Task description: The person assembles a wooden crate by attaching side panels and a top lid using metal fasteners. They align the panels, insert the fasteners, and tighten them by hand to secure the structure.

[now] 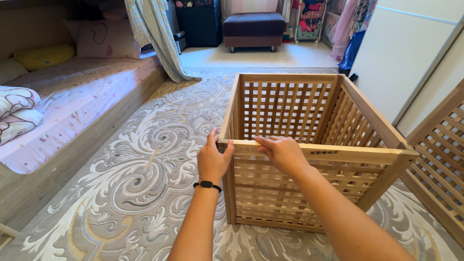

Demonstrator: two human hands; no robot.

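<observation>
— Wooden, is it, the thing being handled?

— Pale slatted wood, yes. An open-topped lattice crate (pixel 309 145) is seen standing upright on a grey and cream carpet (pixel 135 193) with raised swirls. It is set right of centre, its open mouth turned upward. One lower corner is pointed toward the viewer, and the near top rail is run from left to right across the view, dipping slightly to the right.

— What is shown at the far left?

— A low bed (pixel 72 106) covered by a pink patterned sheet is placed along the left edge, with a yellow cushion (pixel 43 55) and a pink pillow (pixel 106 38) at its head. A pale curtain (pixel 154 34) is hung just beyond its foot.

— And the hands?

— The left hand (pixel 213 159) is wrapped round the near left corner of the crate, thumb and fingers closed over the corner post where the top rail is joined. A black band (pixel 208 184) is worn on that wrist. Just to its right, the right hand (pixel 282 152) is laid over the near top rail, fingers curled down over the inner edge, so the rail is gripped from above. The two hands are close together but not touching.

— What is seen further right?

— A dark upholstered footstool (pixel 253 29) is set at the back of the room. A white wardrobe door (pixel 401 58) is shown behind the crate, and a second lattice panel (pixel 442 154) of the same wood is stood at the right edge, apart from the crate.
</observation>
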